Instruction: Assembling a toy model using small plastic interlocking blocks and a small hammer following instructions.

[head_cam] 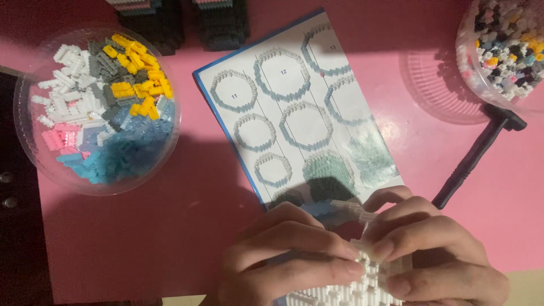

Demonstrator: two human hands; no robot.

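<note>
My left hand (pixel 286 258) and my right hand (pixel 430 249) are close together at the bottom edge, both gripping a white model (pixel 362 277) built of tiny bricks. The fingertips of both hands press on its top and sides. Most of the model is hidden under my fingers and cut off by the frame. Just beyond my hands lies an instruction sheet (pixel 294 107) with a blue edge, printed with several octagonal ring diagrams.
A clear round bowl (pixel 34 158) at the left holds white, grey, yellow, pink and blue tiny bricks. Another clear tub (pixel 467 73) of mixed bricks stands at the top right beside a clear lid (pixel 430 85). A black hammer-shaped tool (pixel 476 156) lies right of the sheet. Dark stacks (pixel 221 22) sit at the top.
</note>
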